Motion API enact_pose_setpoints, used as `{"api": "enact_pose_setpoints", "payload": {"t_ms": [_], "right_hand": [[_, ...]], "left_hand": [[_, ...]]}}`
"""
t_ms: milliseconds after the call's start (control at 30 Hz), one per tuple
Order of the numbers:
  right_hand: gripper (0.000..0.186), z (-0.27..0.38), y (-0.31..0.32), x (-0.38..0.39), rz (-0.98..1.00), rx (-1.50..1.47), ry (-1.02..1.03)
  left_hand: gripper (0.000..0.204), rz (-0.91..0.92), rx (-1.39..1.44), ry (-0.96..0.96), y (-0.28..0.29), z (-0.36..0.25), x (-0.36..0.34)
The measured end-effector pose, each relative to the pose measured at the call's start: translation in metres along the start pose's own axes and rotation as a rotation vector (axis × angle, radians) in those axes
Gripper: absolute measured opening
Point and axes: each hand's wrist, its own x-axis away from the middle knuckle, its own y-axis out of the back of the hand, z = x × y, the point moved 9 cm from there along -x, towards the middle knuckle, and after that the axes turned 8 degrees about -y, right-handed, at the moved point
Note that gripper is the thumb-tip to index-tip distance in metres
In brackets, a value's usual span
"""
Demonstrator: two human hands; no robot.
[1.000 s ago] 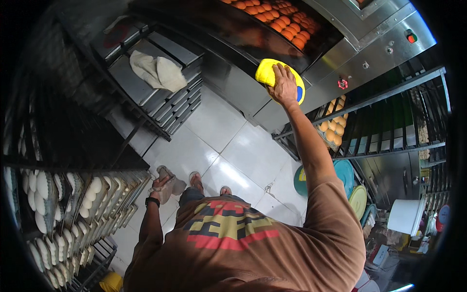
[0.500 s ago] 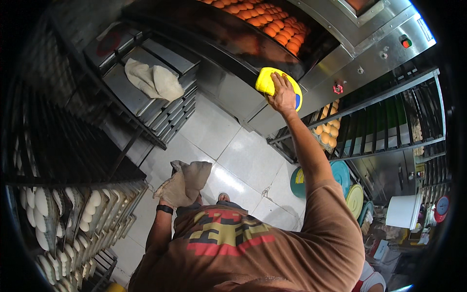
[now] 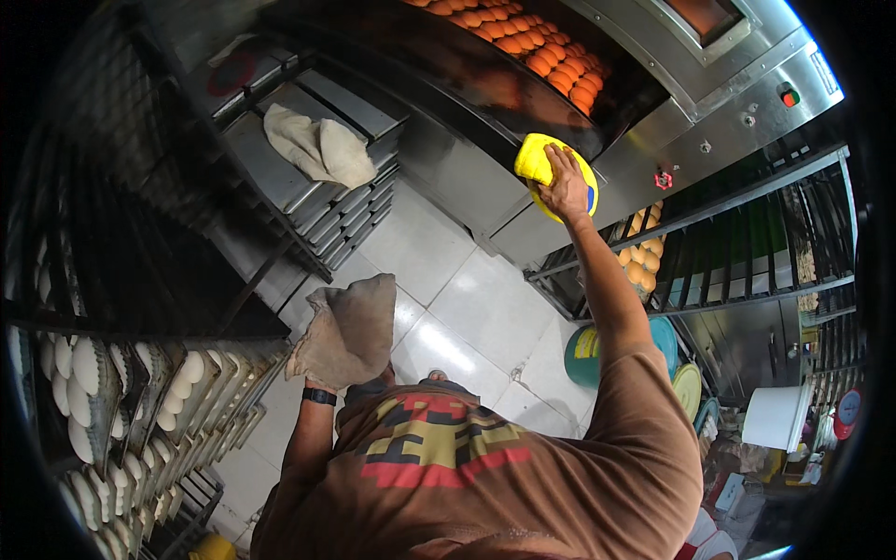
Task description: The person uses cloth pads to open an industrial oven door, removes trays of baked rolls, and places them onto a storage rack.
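My right hand [image 3: 565,191] is stretched forward, its fingers over a bright yellow, rounded piece with a blue patch [image 3: 535,161] at the oven's front edge. What that piece is made of I cannot tell. Inside the open oven [image 3: 439,89], many golden-brown buns [image 3: 563,79] glow in rows. Low on the left, my left hand [image 3: 322,384] grips a worn brown-grey cloth [image 3: 350,327]. The cloth hides most of its fingers and hangs in front of my body, over the tiled floor.
Left of the oven, stacked metal trays [image 3: 359,117] carry a pale cloth [image 3: 317,147]. A rack of pale dough pieces [image 3: 177,397] stands at lower left. On the right are a rack with baked buns [image 3: 644,257], a green bucket [image 3: 583,355] and a white bucket [image 3: 775,417].
The whole view has shifted slightly. My left hand has raised the brown-grey cloth, which now spreads wider. My right hand stays on the yellow piece at the oven edge.
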Motion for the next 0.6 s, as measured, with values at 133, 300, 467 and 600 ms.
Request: {"api": "enact_pose_setpoints", "payload": {"t_ms": [133,300,467,600], "right_hand": [[0.064,0.001,0.005,0.003,-0.04,-0.052,-0.02],[0.061,0.004,0.014,0.006,-0.079,-0.068,0.021],[0.058,0.004,0.013,0.002,-0.098,-0.104,-0.011],[0.054,0.004,0.02,0.006,-0.129,-0.119,-0.015]], "left_hand": [[0.08,-0.048,0.015,-0.003,0.012,-0.001,-0.006],[0.078,-0.081,0.032,-0.037,0.025,-0.009,-0.016],[0.076,-0.079,0.042,-0.068,0.025,-0.019,-0.027],[0.074,-0.077,0.042,-0.104,0.021,-0.031,-0.045]]}}
